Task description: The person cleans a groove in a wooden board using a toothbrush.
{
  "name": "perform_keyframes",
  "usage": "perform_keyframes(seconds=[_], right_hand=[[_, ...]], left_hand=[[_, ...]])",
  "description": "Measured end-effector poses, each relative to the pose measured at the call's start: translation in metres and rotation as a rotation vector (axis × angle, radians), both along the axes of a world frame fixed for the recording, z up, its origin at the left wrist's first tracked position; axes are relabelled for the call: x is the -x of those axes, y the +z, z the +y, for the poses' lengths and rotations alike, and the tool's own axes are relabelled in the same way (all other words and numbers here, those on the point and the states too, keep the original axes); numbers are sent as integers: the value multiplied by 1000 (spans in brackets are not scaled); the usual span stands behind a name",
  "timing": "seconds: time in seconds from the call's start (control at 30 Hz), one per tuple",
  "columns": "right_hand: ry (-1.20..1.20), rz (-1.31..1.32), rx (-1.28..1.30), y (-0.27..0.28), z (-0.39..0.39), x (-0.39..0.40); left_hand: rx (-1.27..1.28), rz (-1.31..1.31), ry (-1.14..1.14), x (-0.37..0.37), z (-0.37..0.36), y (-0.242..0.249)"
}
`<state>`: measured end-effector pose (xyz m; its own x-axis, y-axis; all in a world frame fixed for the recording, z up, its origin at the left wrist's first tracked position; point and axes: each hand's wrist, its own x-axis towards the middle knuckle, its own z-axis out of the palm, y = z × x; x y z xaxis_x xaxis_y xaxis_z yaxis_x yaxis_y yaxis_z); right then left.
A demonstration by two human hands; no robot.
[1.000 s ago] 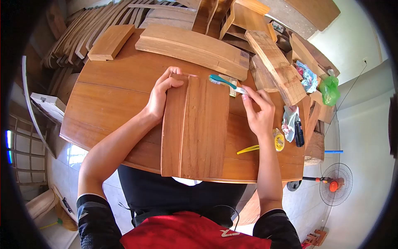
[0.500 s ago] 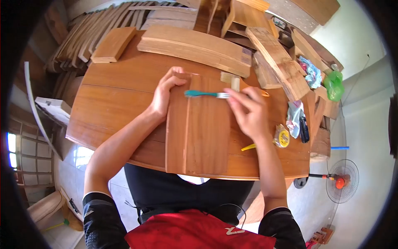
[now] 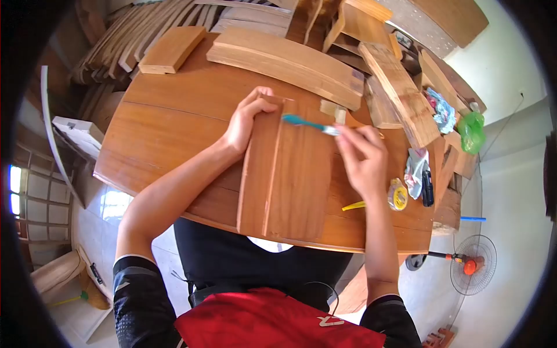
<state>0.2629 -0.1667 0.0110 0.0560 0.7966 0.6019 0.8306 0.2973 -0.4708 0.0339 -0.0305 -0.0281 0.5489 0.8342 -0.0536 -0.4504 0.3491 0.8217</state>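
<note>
A reddish-brown wooden panel (image 3: pixel 296 180) with a raised strip along its length lies near the table's front edge. My left hand (image 3: pixel 249 119) grips the panel's upper left corner, fingers curled over its edge. Between the thumb and fingers of my right hand (image 3: pixel 362 153) is the pale end of a teal toothbrush-like brush (image 3: pixel 304 122). The brush's head is over the upper part of the panel, beside the raised strip; whether it touches the wood cannot be made out. Just behind my right fingers is a small paintbrush (image 3: pixel 333 109), partly hidden.
Thick wooden blocks (image 3: pixel 284 64) line the table's (image 3: pixel 162 133) back edge. To the right are a yellow tape measure (image 3: pixel 397 195), a black tool (image 3: pixel 427 188), a crumpled wrapper (image 3: pixel 416 168) and a green plastic bottle (image 3: pixel 471 132). A fan (image 3: pixel 473 265) stands beyond the table.
The view has shifted slightly. The brush now slants more, its head higher than the end in my right hand. My left hand keeps its grip on the panel.
</note>
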Motion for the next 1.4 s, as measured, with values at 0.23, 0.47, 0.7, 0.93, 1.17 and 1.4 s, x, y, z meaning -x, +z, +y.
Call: perform_keyframes(seconds=[0.23, 0.47, 0.7, 0.93, 1.17, 1.4], right_hand=[[-58, 69, 49, -1, 2, -16], [6, 52, 67, -1, 2, -7], [61, -5, 37, -4, 1, 13], [-63, 48, 72, -4, -1, -11], [-76, 17, 8, -8, 5, -27], [-28, -10, 5, -4, 7, 1]], left_hand=[[-17, 3, 25, 2, 1, -2], [-81, 98, 47, 1, 1, -2], [39, -85, -7, 0, -8, 14], [-39, -54, 42, 2, 0, 4], [-76, 1, 73, 3, 4, 1], [-1, -62, -6, 3, -2, 14]])
